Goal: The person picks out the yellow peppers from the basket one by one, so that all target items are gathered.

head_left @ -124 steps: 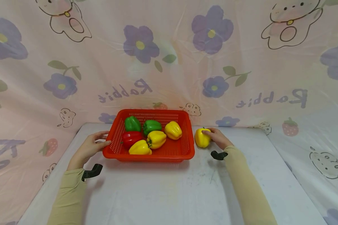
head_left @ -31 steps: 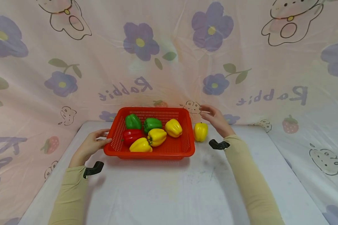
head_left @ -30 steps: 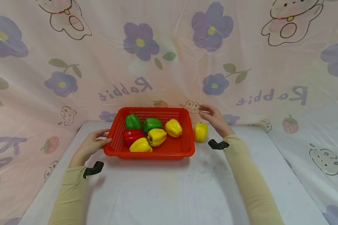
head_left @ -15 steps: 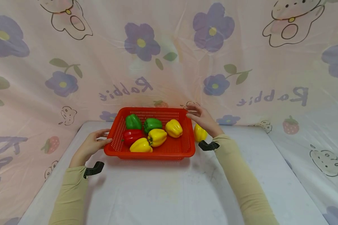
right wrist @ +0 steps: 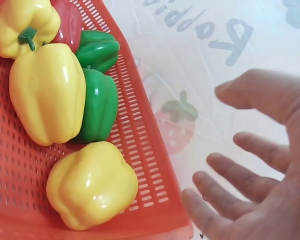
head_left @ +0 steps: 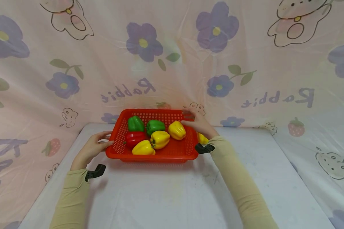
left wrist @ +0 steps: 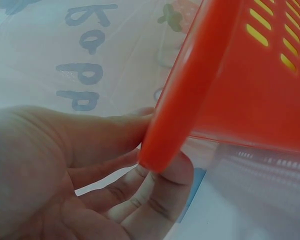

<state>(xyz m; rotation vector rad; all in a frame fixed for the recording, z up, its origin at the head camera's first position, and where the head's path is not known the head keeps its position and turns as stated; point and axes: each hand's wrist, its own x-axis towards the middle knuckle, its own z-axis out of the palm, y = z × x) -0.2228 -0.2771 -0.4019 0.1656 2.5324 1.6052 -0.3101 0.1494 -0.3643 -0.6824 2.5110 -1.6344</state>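
Thumb [left wrist: 107, 135] of left hand [head_left: 90, 149] against its end of red basket [head_left: 166, 156], fingers [left wrist: 165, 200] curled up from beneath — a narrow pinch on the rim. At the opposite end, right hand [head_left: 199, 122] spread wide, holding nothing, beside the back corner; cannot tell whether touching the rim there.

Just now, has brought the right hand inward from above the loose yellow pepper [head_left: 202, 139] to the basket, with the left pinch unchanged. Leaves that pepper unheld on the table [head_left: 149, 197], just outside the basket and partly hidden by the right wrist. Judging by this, makes the basket the thing in hand, flanked from both ends.

Between the hands, inside the basket: right-hand yellow pepper [head_left: 176, 130] nearest the right hand, middle yellow pepper [head_left: 160, 140] farther in, front yellow pepper [head_left: 143, 148] beside it; nearer the left hand, red pepper [head_left: 134, 139], with left green pepper [head_left: 135, 123] and right green pepper [head_left: 155, 127] behind.

In the way, probably: loose pepper close under the right wrist, crowding that side, with black camera mount [head_left: 204, 148] also near. Beyond both hands — printed cloth [head_left: 172, 73], hanging close behind the basket.
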